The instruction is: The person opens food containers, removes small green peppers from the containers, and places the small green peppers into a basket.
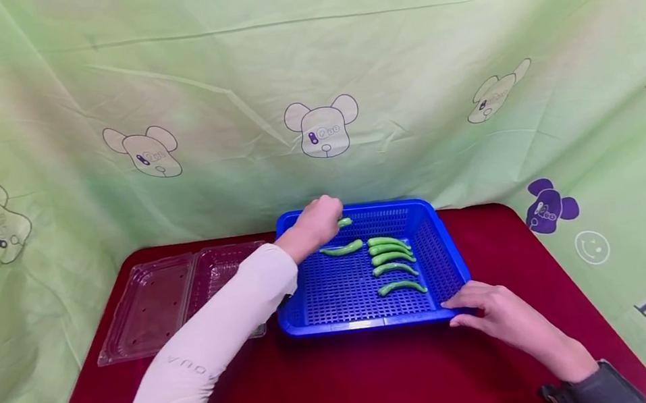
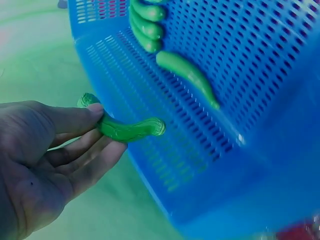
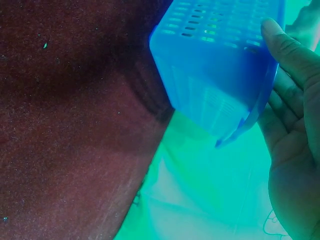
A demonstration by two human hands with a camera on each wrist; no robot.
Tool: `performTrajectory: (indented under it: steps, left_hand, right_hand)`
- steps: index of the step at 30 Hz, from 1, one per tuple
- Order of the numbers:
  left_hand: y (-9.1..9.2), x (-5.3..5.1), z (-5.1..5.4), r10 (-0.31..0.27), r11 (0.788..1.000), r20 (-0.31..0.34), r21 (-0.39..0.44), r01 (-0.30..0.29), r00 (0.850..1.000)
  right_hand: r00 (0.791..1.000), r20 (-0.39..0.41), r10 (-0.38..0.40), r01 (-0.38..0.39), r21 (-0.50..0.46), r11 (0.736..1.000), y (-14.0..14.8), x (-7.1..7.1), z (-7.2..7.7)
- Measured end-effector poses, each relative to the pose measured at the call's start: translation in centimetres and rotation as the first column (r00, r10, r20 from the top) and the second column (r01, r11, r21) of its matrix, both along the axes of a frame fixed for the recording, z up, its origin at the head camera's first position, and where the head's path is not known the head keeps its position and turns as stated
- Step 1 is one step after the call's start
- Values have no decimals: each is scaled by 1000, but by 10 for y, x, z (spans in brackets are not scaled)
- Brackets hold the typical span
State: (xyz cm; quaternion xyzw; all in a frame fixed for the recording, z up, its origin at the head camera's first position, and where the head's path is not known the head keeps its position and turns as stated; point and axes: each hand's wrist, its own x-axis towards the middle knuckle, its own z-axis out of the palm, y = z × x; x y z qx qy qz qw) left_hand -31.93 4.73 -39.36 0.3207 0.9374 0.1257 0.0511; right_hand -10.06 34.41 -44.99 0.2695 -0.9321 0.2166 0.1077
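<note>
A blue plastic basket (image 1: 376,322) with slotted walls stands on the table. Over its far left part, my left hand (image 1: 321,221) pinches a curved green chili pepper (image 2: 131,131) between thumb and fingers; both of its ends stick out in the left wrist view. Just below that hand, another pepper (image 1: 343,249) lies on the basket floor. Several more peppers (image 1: 392,258) lie in a column along the basket's right side, stems to the left. At the near right corner, my right hand (image 1: 497,311) grips the basket rim, its thumb (image 3: 285,45) on the outside wall.
Left of the basket, an open clear plastic clamshell box (image 1: 149,306) lies partly behind my left forearm. Dark red cloth (image 1: 348,389) covers the table. A green printed curtain (image 1: 389,50) hangs close behind the basket and along both sides.
</note>
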Motion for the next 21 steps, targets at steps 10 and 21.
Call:
performTrajectory:
  steps: [10,21]
  left_hand:
    - [40,0,-29,-73,981,2,-181,73,997]
    - [51,10,-63,-126,959,6,-257,123,992]
  right_hand:
    - [998,-65,11,-14,-42,999,2,0,-1]
    - [999,-33,18,-20,-52,998,2,0,-3]
